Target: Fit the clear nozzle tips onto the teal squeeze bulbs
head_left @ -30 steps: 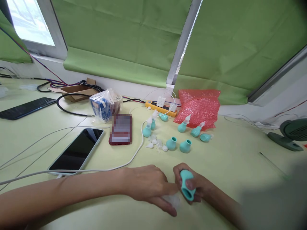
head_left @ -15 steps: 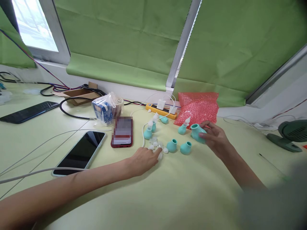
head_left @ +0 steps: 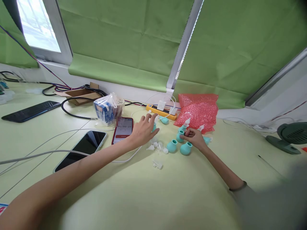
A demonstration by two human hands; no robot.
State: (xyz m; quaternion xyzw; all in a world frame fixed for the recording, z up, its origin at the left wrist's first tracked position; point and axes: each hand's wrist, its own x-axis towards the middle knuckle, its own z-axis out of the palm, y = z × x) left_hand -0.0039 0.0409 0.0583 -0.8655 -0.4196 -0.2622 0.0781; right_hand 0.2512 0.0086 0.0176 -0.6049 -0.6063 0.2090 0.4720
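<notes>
right hand (head_left: 195, 138) pinches a teal bulb (head_left: 179, 135) standing on the surface (head_left: 168, 191), in front of the pink bubble wrap (head_left: 198, 110). left hand (head_left: 142, 130) spread wide, empty, beside the red phone (head_left: 122, 131). bulb looks light, soft, squashy: grip the fat body, gently.

A red-cased phone (head_left: 122, 131) showing a timer lies on a pale green table (head_left: 168, 198), with a dark-screened phone (head_left: 81, 150) just to its left and a clear plastic bag (head_left: 115, 103) holding a blue carton (head_left: 102, 111) just behind it. Farther left of it sit a cardboard box (head_left: 80, 93) and a black keyboard (head_left: 30, 111); to its right lie an orange power strip (head_left: 161, 111), red bubble wrap (head_left: 198, 110) and, well apart, a green desk fan (head_left: 286, 137).
</notes>
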